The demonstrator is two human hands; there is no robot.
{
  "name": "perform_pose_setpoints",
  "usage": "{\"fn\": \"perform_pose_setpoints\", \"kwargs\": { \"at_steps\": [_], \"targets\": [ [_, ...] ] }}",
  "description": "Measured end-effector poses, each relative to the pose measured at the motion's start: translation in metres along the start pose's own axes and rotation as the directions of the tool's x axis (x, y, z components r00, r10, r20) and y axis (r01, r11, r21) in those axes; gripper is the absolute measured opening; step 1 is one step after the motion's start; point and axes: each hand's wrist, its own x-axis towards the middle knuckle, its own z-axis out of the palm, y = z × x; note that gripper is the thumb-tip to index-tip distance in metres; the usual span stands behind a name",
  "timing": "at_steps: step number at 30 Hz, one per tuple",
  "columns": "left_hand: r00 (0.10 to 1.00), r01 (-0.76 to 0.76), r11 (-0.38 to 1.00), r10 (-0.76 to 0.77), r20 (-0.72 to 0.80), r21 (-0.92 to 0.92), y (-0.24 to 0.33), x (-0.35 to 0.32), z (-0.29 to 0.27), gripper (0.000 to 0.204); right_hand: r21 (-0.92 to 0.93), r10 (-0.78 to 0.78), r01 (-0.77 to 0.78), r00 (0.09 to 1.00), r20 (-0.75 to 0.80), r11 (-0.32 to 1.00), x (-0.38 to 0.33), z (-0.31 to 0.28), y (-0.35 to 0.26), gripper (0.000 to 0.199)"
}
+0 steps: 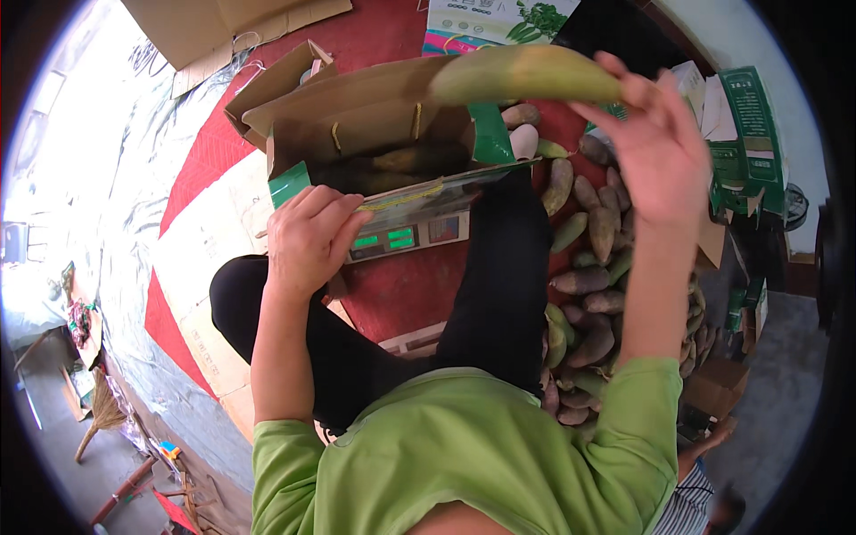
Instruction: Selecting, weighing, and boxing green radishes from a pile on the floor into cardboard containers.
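Observation:
My right hand (655,143), slightly blurred, pinches one end of a long yellow-green oblong fruit (526,75). The fruit is held level over the far right side of an opened cardboard carton (357,111) with green end flaps and yellow rope handles. A few similar fruits (406,160) lie in shadow inside the carton. My left hand (312,232) is closed over the carton's near left edge, fingers on the rim. Beneath the carton sits a digital scale (443,230) with lit green displays, between my legs.
Many purple-brown and green oblong fruits (584,282) are heaped to my right. A smaller open box (272,94) stands behind the carton on the red floor covering (392,299). Flattened cardboard (209,276) lies at left. Green-printed cartons (747,134) stand far right; another person's arm (709,439) shows lower right.

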Motion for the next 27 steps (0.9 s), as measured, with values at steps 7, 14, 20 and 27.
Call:
{"fn": "perform_pose_setpoints", "kwargs": {
  "at_steps": [7,14,20,27],
  "targets": [
    [1.0,0.022,1.0,-0.022,0.004,-0.02,-0.003,0.003,0.004,0.011,-0.299,0.334,-0.326,0.942,-0.025,0.897,0.06,0.04,0.141,0.027],
    [0.994,0.112,0.993,-0.112,-0.011,-0.028,-0.002,0.0,0.004,0.011,-0.749,0.039,-0.195,0.975,-0.22,0.633,0.02,-0.027,0.082,0.03],
    [0.992,0.115,0.993,-0.116,-0.053,-0.03,0.0,0.002,0.007,0.012,-0.631,0.03,-0.474,0.813,-0.581,0.614,-0.073,-0.148,0.083,0.026],
    [0.987,0.13,0.991,-0.131,-0.096,-0.018,-0.003,0.005,0.011,0.011,-0.377,0.204,-0.75,0.554,-0.807,0.543,-0.252,-0.256,0.172,0.024]
  ]
}}
